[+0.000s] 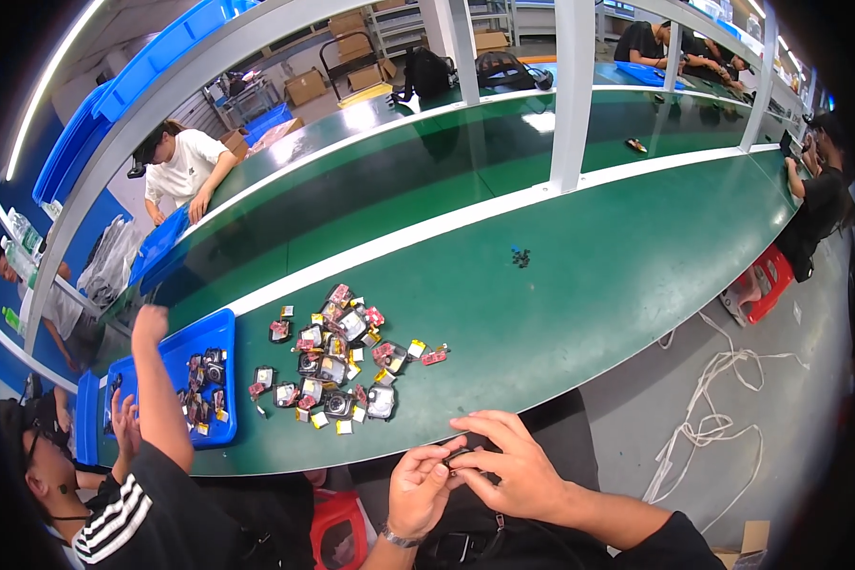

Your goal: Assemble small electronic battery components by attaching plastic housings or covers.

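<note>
My left hand (420,490) and my right hand (511,467) meet just off the near edge of the green table. Both are closed, with fingertips pinching a small dark part (457,457) between them. The fingers cover most of this part, so its exact kind does not show. Nearest to my hands on the table lies a spread of small black-cased electronic devices (331,369). Many have red circuit boards (435,357) and yellow-and-white pieces (345,427) beside or attached to them.
A co-worker at my left reaches over a blue tray (223,426) holding more devices. Small black parts (521,257) lie mid-table. Grey posts (572,104) rise from the white divider. Red stools (338,522) and loose white cables (703,418) are below. Other people work around the line.
</note>
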`<move>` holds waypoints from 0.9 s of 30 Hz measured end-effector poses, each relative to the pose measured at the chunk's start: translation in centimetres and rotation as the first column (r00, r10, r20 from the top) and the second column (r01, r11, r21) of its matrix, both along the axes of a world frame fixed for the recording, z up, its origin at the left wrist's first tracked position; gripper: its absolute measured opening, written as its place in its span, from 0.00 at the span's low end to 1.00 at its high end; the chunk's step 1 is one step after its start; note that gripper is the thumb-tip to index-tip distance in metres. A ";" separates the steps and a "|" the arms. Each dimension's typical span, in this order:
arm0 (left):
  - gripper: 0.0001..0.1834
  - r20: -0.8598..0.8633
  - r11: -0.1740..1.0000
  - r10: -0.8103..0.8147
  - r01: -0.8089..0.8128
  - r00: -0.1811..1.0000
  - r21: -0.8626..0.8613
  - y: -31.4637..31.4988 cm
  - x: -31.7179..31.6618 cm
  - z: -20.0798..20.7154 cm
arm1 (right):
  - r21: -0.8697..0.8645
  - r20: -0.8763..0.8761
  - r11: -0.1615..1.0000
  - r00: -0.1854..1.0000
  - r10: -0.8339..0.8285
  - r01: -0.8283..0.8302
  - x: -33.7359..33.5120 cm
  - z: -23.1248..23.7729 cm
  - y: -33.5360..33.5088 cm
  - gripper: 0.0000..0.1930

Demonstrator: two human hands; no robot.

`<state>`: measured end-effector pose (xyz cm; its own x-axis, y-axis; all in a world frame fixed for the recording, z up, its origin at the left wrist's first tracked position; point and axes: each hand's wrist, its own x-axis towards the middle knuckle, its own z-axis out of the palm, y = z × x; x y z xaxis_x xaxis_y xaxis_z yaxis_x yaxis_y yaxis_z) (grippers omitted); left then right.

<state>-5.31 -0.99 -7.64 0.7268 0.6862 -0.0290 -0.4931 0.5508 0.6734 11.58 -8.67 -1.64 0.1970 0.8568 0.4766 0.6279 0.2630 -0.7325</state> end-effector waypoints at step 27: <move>0.13 -0.088 1.000 0.025 -0.025 0.996 -0.008 -0.1 0.2 0.9 | 0.184 0.282 0.979 0.949 -0.141 0.091 -0.5 -0.4 -0.3 0.14</move>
<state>-5.13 -1.13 -6.79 0.7038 0.7036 -0.0980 -0.4459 0.5450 0.7100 11.12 -8.93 -2.04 0.1216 0.7399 0.6616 0.8408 0.2774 -0.4648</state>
